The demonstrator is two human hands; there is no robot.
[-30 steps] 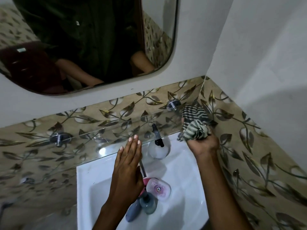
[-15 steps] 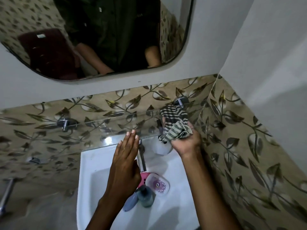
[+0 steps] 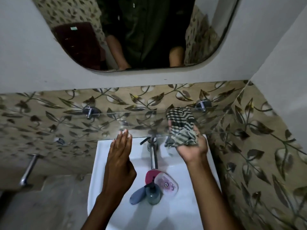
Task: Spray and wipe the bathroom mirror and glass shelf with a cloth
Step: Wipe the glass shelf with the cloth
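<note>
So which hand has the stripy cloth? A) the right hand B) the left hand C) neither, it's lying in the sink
A: the right hand grips the striped cloth at the glass shelf, while the left hand is flat, open and empty.

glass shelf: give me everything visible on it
The glass shelf is a clear, thin pane mounted flat on the leaf-patterned tile wall below the mirror, above the sink, carried by two round chrome brackets. Tiles show through it, with faint smears and glare. The right hand presses a striped cloth at its right end; the left hand has fingertips at its front edge. Whether they touch is unclear.
</note>
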